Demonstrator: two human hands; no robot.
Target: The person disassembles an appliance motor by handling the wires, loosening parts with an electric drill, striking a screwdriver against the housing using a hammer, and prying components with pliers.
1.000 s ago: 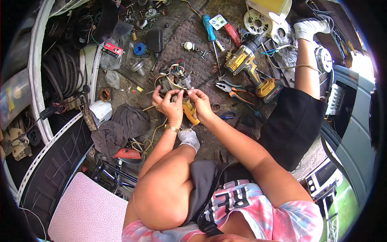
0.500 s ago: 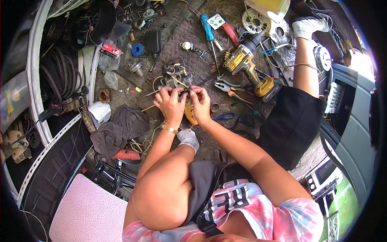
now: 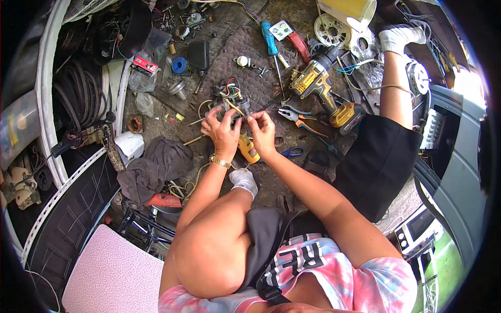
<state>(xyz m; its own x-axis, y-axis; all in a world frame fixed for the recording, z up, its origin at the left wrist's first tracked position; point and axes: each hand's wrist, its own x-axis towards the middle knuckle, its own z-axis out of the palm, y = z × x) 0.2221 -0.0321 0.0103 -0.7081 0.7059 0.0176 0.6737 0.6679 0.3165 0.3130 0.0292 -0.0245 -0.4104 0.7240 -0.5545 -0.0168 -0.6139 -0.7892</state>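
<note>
My left hand (image 3: 223, 134), with a gold watch (image 3: 219, 161) on its wrist, is closed in a pinch. My right hand (image 3: 263, 132) pinches close beside it, thumb and fingertips together. Something small and dark lies at the fingertips, too small and covered to name. Just beyond them is a grey metal part (image 3: 241, 105) with red, green and white wires (image 3: 229, 88) coming out of it. Below and between the hands rests a yellow tool body (image 3: 247, 149), partly hidden by my left hand.
To the right lie a yellow cordless drill (image 3: 324, 91), pliers (image 3: 298, 119) with orange grips and blue-handled scissors (image 3: 293, 151). A teal screwdriver (image 3: 269, 37) points toward me. At left are a dark rag (image 3: 159, 167), a blue tape roll (image 3: 179, 65) and a red tool (image 3: 163, 200).
My right hand has shifted slightly and its fingertips sit a little farther from the left ones. The wired grey part shows slightly more to the right. My left hand is nearly still.
</note>
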